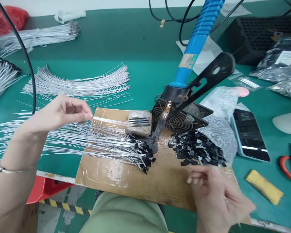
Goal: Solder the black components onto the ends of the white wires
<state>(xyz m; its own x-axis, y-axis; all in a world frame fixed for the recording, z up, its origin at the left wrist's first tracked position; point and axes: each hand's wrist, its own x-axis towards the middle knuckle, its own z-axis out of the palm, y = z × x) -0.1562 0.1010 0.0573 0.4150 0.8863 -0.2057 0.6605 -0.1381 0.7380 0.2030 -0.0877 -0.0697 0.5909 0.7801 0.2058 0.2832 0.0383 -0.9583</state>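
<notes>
My left hand (63,111) pinches the end of a thin white wire or strip (110,121) between thumb and forefinger. That white length runs right toward a small worn block (138,132), on which several thin dark-tipped ends lie side by side. My right hand (214,195) is closed, its fingers curled just in front of a pile of small black caps (199,149). Whatever its fingertips may hold is hidden. Below my left hand lies a bunch of white wires (106,147) with black caps on their right ends. A brown cardboard sheet (135,181) lies under these things.
A blue hose (196,45) comes down to a black fan (174,116) and a metal nozzle (163,121). More white wires (82,82) lie behind. On the right are a phone (251,134), a yellow sponge-like piece (264,187), red-handled scissors (289,166) and bubble wrap (219,119).
</notes>
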